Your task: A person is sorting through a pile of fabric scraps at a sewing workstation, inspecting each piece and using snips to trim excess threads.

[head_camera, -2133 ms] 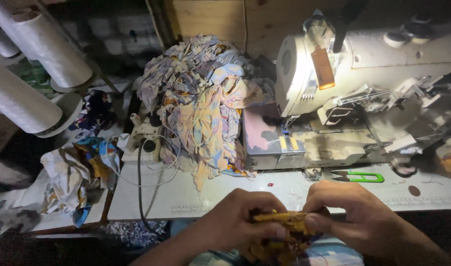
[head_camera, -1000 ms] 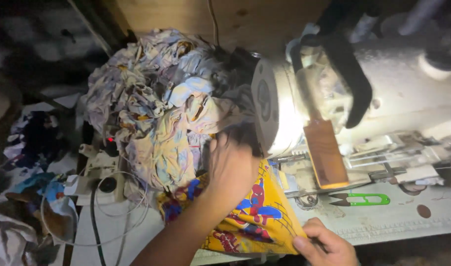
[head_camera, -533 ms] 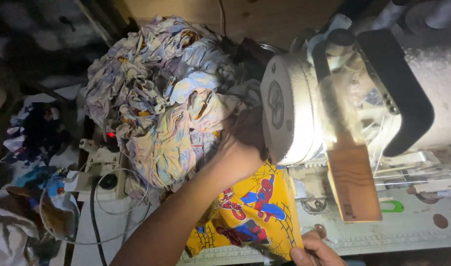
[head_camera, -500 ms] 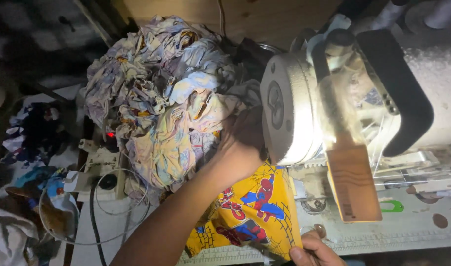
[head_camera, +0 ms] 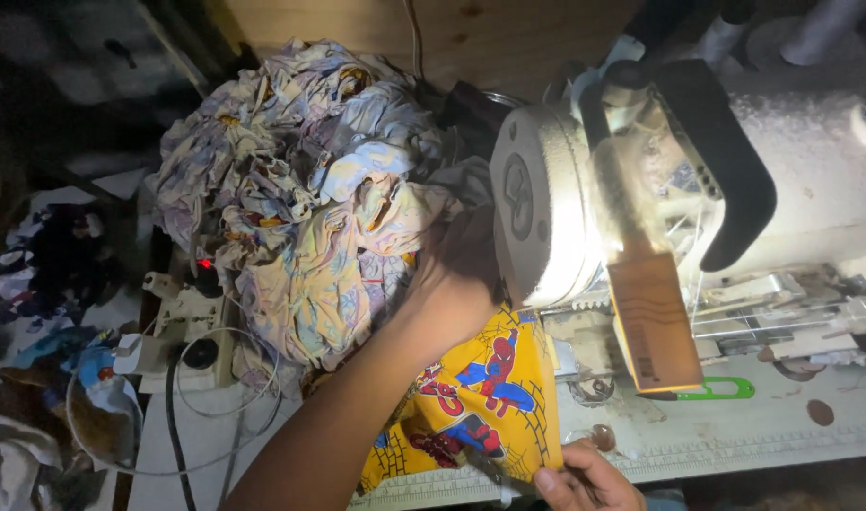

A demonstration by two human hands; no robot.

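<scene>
My left hand (head_camera: 456,284) reaches forward beside the white sewing machine (head_camera: 641,189), resting against the far end of a yellow printed fabric piece (head_camera: 475,402) at the machine's left end; its fingers are hidden in shadow. My right hand (head_camera: 579,481) pinches the near lower corner of the same yellow fabric at the table's front edge. The fabric lies flat on the white table (head_camera: 698,435), running under the machine head. A big heap of pale printed fabric pieces (head_camera: 300,199) is piled just left of my left hand.
A white power strip (head_camera: 182,322) with a red light and cables sits left of the heap. Green-handled scissors (head_camera: 721,388) lie on the table under the machine. Dark and blue cloth scraps (head_camera: 54,284) lie at far left. A wooden board (head_camera: 433,38) stands behind.
My hands went from bunching the yellow fabric near my lap to spreading it beside the machine. The left hand has pushed forward to the machine's end; the view has moved closer.
</scene>
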